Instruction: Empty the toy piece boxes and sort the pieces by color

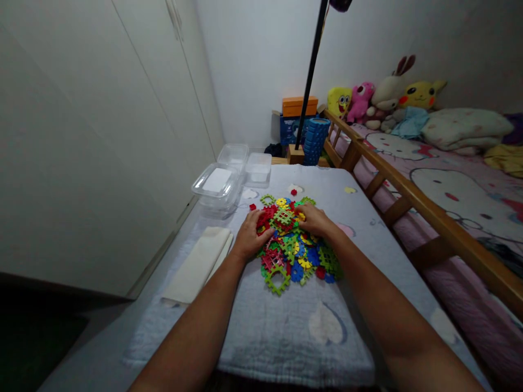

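The pile of plastic pieces (291,247), in red, green, yellow and blue, lies on the pale blue blanket (286,343) that covers the table. The left hand (250,237) rests against the left side of the pile, thumb held apart from the bent fingers. The right hand (314,219) touches the pile's far right side with its fingers bent; whether they pinch a piece I cannot tell. Both hands cover some pieces. One loose red piece (294,192) lies just beyond the pile, another (253,207) just beside its far left edge.

A folded cream cloth (198,264) lies left of the pile, with the left forearm between them. Beyond the pile to the left stand a clear lidded box (220,188) showing a white sheet and two more clear boxes (258,166). Well behind the pile, past the table, a black pole (312,71) rises near a blue roller (316,141) and an orange box (299,106). Right of the pile, a wooden bed rail (433,237) runs alongside the table.
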Available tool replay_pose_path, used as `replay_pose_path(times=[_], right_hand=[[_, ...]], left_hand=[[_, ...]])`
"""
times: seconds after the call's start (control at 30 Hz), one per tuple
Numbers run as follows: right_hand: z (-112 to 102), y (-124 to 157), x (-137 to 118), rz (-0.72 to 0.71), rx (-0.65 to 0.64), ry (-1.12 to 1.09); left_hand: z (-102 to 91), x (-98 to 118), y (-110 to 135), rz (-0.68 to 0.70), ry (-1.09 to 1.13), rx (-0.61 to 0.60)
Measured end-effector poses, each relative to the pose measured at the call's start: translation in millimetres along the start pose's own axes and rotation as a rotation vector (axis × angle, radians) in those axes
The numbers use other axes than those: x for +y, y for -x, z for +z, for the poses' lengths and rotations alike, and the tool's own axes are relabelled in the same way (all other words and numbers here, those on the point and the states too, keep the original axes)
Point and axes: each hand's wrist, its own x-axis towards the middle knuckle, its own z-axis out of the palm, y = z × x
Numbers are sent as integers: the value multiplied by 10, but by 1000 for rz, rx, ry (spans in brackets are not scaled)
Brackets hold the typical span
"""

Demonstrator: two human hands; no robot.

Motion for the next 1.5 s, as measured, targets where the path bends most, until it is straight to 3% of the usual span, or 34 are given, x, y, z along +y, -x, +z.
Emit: replay_pose_path(times=[0.23,0.43,0.7,0.87,1.0,1.27,1.4,1.5], right_hand=[[-7,-46,-72,-54,109,34],[-10,-185,-83,-28,87,-27],[-221,87,-134,-40,194,-489],[-194,258,-304,-135,142,-687],[-101,303,-320,-127,241,-549],[-4,553,-163,-39,292,-216],[99,660,-356,-163,257,-139],[159,661,-458,-130,243,-81]], left_hand=[[-1,20,-13,6,8,1],[-13,34,-17,8,37,16],[-20,35,-25,-45,66,58],[-27,12,-18,-22,84,57],[-39,13,-7,19,42,26],[-44,48,49,101,-127,-46],[-49,101,70,96,-193,16],[-77,137,76,20,-303,91]])
